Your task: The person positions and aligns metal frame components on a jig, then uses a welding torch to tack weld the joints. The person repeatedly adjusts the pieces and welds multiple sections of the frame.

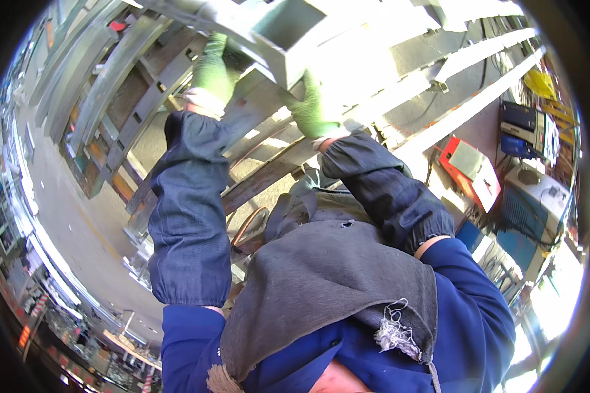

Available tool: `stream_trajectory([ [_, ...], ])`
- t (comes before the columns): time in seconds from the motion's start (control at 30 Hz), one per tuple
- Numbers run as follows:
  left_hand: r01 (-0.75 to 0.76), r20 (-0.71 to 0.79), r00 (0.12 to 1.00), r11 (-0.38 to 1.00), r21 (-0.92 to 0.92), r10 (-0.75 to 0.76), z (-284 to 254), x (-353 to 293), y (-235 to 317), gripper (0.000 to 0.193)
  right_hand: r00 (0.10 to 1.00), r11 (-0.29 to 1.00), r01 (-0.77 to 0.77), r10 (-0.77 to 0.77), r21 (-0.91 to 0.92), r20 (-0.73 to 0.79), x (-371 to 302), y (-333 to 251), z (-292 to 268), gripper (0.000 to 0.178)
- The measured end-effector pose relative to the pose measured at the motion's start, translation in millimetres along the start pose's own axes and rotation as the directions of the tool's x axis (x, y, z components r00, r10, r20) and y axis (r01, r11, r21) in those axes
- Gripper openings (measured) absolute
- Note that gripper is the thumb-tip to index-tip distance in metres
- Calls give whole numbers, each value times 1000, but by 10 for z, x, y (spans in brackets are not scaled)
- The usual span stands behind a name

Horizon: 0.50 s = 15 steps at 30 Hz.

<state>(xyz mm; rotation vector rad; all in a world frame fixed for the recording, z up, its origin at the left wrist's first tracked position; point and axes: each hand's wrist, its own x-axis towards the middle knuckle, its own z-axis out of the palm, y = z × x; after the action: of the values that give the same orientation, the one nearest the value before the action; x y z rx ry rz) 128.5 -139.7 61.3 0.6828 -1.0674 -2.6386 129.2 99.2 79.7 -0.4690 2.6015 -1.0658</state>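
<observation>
Both my hands wear green gloves, with dark sleeve covers over the forearms. A grey square metal tube (283, 62) with an open end lies across the top of the view. My left hand (211, 72) reaches up to its left part; the fingertips are hidden behind the metal. My right hand (316, 108) is closed against the tube's right side near the open end, its thumb toward the metal. Strong glare washes out the area beyond this hand. Below the tube, flat steel bars (269, 173) run slantwise between my forearms.
Long steel beams (115, 72) lie side by side at the left. Pale rails (459, 108) slant across the right. Beyond them stand a red machine (469, 171), a blue and white machine (534, 196) with cables, and a dark boxy unit (528, 131). A grey apron (334, 275) covers my front.
</observation>
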Motion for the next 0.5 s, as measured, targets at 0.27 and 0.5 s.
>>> stream_trajectory([
  [0.27, 10, -189, 980, 940, 341, 58, -342, -1137, 826, 57, 981, 901, 191, -158, 389, -116, 113, 243, 198, 67],
  [0.5, -103, -490, 845, 964, 246, 215, -1547, -2946, 1333, 48, 977, 907, 204, -165, 369, -135, 111, 147, 141, 39],
])
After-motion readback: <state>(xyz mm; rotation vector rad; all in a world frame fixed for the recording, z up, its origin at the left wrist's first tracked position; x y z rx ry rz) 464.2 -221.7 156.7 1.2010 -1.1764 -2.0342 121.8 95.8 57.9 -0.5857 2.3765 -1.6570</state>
